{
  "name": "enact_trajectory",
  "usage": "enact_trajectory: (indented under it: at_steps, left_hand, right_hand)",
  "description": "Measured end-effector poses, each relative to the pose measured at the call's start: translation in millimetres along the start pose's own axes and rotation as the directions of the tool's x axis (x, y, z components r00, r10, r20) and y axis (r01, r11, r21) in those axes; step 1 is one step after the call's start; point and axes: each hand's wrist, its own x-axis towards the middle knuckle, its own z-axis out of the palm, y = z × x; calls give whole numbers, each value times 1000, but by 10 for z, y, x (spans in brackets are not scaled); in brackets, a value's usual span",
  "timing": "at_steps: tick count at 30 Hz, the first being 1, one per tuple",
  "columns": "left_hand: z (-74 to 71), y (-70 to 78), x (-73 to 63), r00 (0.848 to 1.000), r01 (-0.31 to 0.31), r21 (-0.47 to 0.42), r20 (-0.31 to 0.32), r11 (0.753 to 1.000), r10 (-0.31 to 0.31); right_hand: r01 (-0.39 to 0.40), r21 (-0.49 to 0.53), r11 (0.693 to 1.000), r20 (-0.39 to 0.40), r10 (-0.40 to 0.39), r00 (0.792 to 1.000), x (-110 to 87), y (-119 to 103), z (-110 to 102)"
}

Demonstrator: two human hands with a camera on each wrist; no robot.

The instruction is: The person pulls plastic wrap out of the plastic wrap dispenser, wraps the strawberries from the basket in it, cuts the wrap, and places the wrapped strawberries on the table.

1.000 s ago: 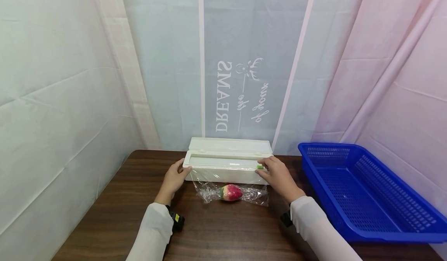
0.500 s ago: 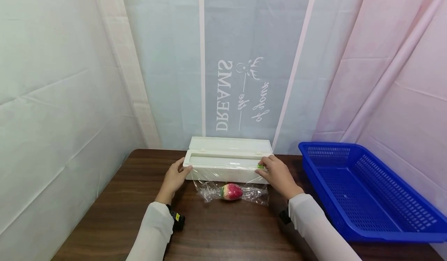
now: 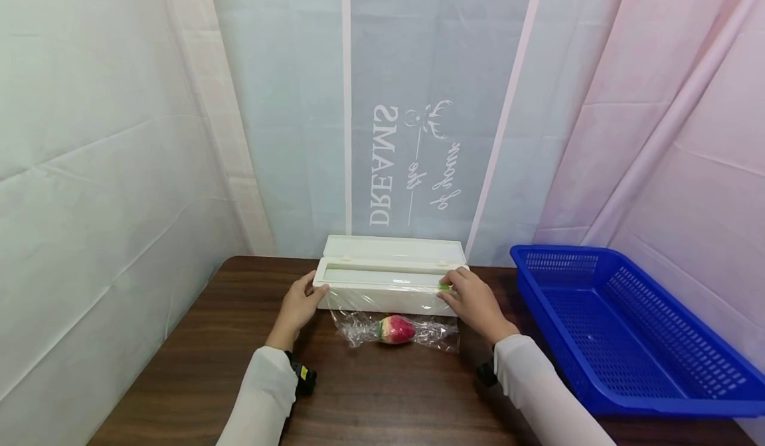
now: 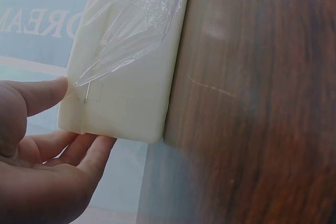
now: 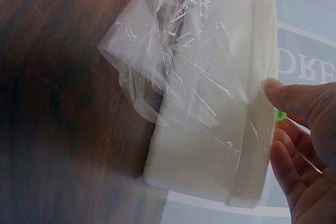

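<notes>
A white plastic-wrap dispenser box (image 3: 382, 300), its lid (image 3: 394, 248) raised at the back, lies across the table. Clear plastic wrap (image 3: 431, 332) hangs over its front edge and runs down round a red fruit-shaped item (image 3: 397, 329), pale and green at its left end. My left hand (image 3: 299, 305) grips the box's left end, thumb on the front edge and fingers against the end face in the left wrist view. At the right end, my right hand (image 3: 478, 303) pinches a small green slider (image 5: 280, 115), mostly hidden by the fingers, with the thumb on the film-covered front edge.
A blue perforated plastic basket (image 3: 582, 366) stands on the right of the dark wooden table (image 3: 382, 403). Printed curtains (image 3: 287, 134) hang behind the box and along both sides.
</notes>
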Motion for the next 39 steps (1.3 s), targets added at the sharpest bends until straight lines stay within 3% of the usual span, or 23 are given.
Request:
enact_trajectory:
  at_steps: [12, 24, 39]
  left_hand:
    - [9, -4, 7, 1000, 4, 8, -6, 1000, -4]
    - [9, -3, 2, 1000, -2, 10, -7, 1000, 2]
    - [13, 15, -15, 1000, -14, 17, -11, 1000, 14]
  right_hand:
    - [29, 94, 995, -48, -24, 999, -41, 28, 69]
    - [103, 80, 991, -4, -103, 995, -27, 30, 63]
    - [215, 72, 974, -33, -213, 976, 2, 51, 72]
